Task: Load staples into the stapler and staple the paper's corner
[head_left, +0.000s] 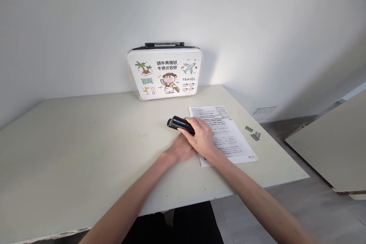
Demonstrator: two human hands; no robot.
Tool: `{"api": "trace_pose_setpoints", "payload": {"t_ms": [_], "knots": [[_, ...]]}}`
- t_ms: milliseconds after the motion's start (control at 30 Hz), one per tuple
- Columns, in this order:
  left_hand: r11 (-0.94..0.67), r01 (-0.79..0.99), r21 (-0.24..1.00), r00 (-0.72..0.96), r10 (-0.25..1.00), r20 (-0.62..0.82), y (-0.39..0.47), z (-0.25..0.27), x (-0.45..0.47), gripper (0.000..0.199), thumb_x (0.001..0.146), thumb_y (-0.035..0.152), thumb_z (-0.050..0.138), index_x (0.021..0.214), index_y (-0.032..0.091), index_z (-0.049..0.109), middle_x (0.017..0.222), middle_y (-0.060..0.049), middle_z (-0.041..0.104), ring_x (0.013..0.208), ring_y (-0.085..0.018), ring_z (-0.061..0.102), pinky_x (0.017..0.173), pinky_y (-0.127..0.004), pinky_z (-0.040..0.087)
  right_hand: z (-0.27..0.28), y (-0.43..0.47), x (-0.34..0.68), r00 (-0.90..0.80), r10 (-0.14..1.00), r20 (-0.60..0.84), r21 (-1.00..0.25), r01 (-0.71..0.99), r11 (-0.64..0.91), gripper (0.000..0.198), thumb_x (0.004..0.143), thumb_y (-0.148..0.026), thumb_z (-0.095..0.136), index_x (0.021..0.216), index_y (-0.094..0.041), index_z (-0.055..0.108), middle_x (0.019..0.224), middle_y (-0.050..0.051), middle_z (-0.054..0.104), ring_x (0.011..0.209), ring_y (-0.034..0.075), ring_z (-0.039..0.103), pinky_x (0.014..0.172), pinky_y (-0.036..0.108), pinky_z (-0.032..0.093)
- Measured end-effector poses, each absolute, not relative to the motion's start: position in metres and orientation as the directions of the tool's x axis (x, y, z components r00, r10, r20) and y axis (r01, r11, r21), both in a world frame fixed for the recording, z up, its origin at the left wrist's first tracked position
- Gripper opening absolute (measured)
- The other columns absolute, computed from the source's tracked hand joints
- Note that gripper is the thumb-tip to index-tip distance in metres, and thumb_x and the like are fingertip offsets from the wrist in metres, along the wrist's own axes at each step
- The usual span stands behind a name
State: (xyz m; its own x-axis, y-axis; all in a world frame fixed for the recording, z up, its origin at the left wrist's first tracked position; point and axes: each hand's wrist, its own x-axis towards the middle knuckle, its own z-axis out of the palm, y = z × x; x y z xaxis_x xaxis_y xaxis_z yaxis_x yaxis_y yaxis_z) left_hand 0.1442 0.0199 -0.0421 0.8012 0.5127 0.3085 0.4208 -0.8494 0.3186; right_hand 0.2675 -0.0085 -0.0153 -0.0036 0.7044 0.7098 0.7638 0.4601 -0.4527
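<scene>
Black stapler clasped in right hand — one end jutting out — left hand beneath, grip unclear

1. White case, toward twelve o'clock on its front: two black Chinese lines, "奶牛养得好, 牛奶才会好".
2. Same front, toward three o'clock: "TRAVEL" in capitals.
3. Around the cow figure, toward six o'clock: tiny lettering, unclear.
4. Printed sheet: dense lines, plus small print at its four o'clock corner, too small to read.
</scene>
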Motion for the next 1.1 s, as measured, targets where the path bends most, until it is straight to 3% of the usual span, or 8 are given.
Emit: {"api": "trace_pose_setpoints", "payload": {"t_ms": [100, 200, 267, 333, 500, 800, 967, 1100], "knots": [[-0.875, 0.379, 0.3, 0.839, 0.462, 0.287, 0.015, -0.026, 0.111, 0.039, 0.11, 0.028, 0.037, 0.137, 0.021, 0.064, 0.144, -0.012, 0.066, 0.144, -0.032, 0.051, 0.125, -0.054, 0.034, -0.015, -0.009, 0.269, 0.028, 0.711, 0.703, -0.488, 0.746, 0.453, 0.023, 0.104, -0.044, 0.061, 0.119, -0.028, 0.067, 0.116, 0.007, 0.074, 0.102, 0.026, 0.069, 0.092, 0.041, 0.053], [-0.857, 0.41, 0.313, 0.843, 0.487, 0.229, 0.018, -0.016, 0.065, 0.048, 0.112, 0.04, 0.039, 0.157, 0.027, 0.048, 0.168, -0.007, 0.043, 0.159, -0.028, 0.03, 0.132, -0.056, 0.019, -0.016, -0.008, 0.271, 0.044, 0.724, 0.689, -0.514, 0.734, 0.444, 0.024, 0.104, -0.045, 0.06, 0.121, -0.028, 0.066, 0.118, 0.007, 0.072, 0.104, 0.026, 0.07, 0.092, 0.041, 0.054], [-0.811, 0.456, 0.366, 0.812, 0.548, 0.202, 0.027, -0.015, 0.033, 0.05, 0.111, 0.045, 0.041, 0.157, 0.028, 0.05, 0.167, -0.005, 0.044, 0.158, -0.027, 0.034, 0.132, -0.053, 0.022, -0.018, -0.007, 0.272, 0.033, 0.741, 0.671, -0.522, 0.73, 0.44, 0.025, 0.104, -0.045, 0.061, 0.121, -0.028, 0.066, 0.117, 0.008, 0.072, 0.103, 0.027, 0.07, 0.09, 0.041, 0.054], [-0.735, 0.497, 0.462, 0.73, 0.642, 0.236, 0.037, -0.014, 0.006, 0.048, 0.109, 0.05, 0.043, 0.146, 0.026, 0.063, 0.157, -0.006, 0.056, 0.152, -0.027, 0.045, 0.128, -0.049, 0.032, -0.02, -0.006, 0.271, 0.006, 0.766, 0.643, -0.529, 0.727, 0.438, 0.025, 0.103, -0.044, 0.062, 0.121, -0.029, 0.066, 0.117, 0.007, 0.072, 0.102, 0.027, 0.07, 0.088, 0.04, 0.054], [-0.36, 0.59, 0.723, 0.314, 0.927, 0.205, 0.044, -0.005, -0.02, 0.049, 0.103, 0.061, 0.047, 0.115, 0.025, 0.077, 0.12, -0.004, 0.079, 0.111, -0.027, 0.074, 0.101, -0.038, 0.057, -0.028, -0.007, 0.265, -0.114, 0.822, 0.557, -0.527, 0.717, 0.457, 0.027, 0.103, -0.046, 0.063, 0.123, -0.029, 0.067, 0.11, 0.006, 0.074, 0.095, 0.026, 0.071, 0.086, 0.04, 0.055], [-0.342, 0.522, 0.782, 0.29, 0.933, 0.214, 0.036, -0.009, -0.012, 0.043, 0.099, 0.059, 0.052, 0.099, 0.023, 0.076, 0.108, -0.006, 0.08, 0.097, -0.024, 0.073, 0.09, -0.034, 0.056, -0.031, -0.012, 0.259, -0.31, 0.823, 0.475, -0.505, 0.67, 0.544, 0.035, 0.102, -0.047, 0.065, 0.133, -0.032, 0.065, 0.113, 0.004, 0.077, 0.1, 0.025, 0.072, 0.089, 0.039, 0.056], [-0.351, 0.508, 0.787, 0.297, 0.929, 0.223, 0.035, -0.009, -0.013, 0.042, 0.099, 0.059, 0.052, 0.098, 0.023, 0.075, 0.107, -0.007, 0.081, 0.098, -0.025, 0.073, 0.09, -0.035, 0.056, -0.026, -0.009, 0.263, -0.16, 0.869, 0.469, -0.644, 0.611, 0.46, 0.034, 0.111, -0.041, 0.04, 0.122, -0.027, 0.069, 0.111, 0.004, 0.079, 0.104, 0.023, 0.074, 0.093, 0.038, 0.055], [-0.347, 0.509, 0.788, 0.292, 0.93, 0.221, 0.034, -0.009, -0.013, 0.042, 0.099, 0.058, 0.052, 0.096, 0.023, 0.075, 0.107, -0.007, 0.081, 0.095, -0.025, 0.073, 0.087, -0.035, 0.056, -0.029, -0.003, 0.269, -0.007, 0.889, 0.458, -0.711, 0.598, 0.371, 0.031, 0.111, -0.037, 0.038, 0.116, -0.025, 0.066, 0.1, 0.005, 0.079, 0.093, 0.022, 0.075, 0.083, 0.037, 0.056]]}}
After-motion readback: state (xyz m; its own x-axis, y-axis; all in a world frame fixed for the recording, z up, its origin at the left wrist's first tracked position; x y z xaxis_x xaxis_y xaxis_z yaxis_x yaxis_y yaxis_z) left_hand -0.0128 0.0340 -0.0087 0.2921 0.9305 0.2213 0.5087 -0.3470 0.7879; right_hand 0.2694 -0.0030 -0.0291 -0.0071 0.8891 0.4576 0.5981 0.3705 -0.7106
